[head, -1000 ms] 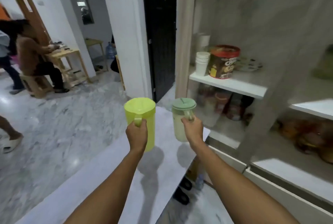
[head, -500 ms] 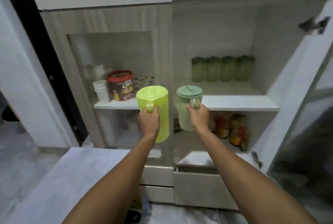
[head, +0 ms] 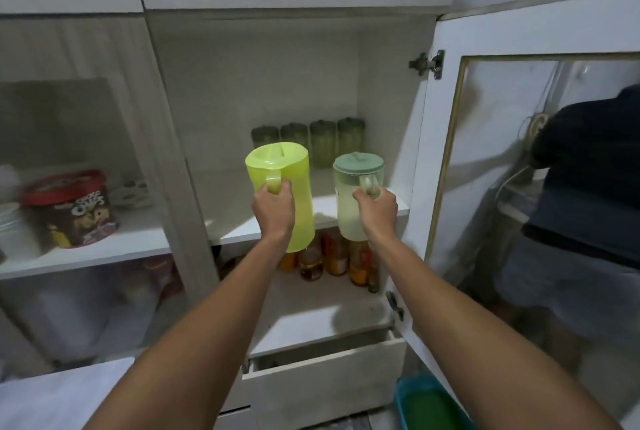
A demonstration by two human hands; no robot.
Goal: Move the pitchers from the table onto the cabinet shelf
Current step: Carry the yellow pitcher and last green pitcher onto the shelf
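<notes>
- The left hand (head: 273,210) is wrapped tight on the handle of the yellow-green pitcher (head: 282,190), so it hangs straight.
- The right hand (head: 375,210) grips the pale pitcher (head: 353,201) the same way.
- Both pitchers are in the air by the front edge of the shelf (head: 235,222), ready to go in.
- Both lids are on; I cannot tell what is inside.
- Green cups (head: 323,142) stand at the back.

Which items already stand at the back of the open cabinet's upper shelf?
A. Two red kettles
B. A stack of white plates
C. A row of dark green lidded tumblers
C: a row of dark green lidded tumblers lines the back of the white cabinet shelf.
</notes>
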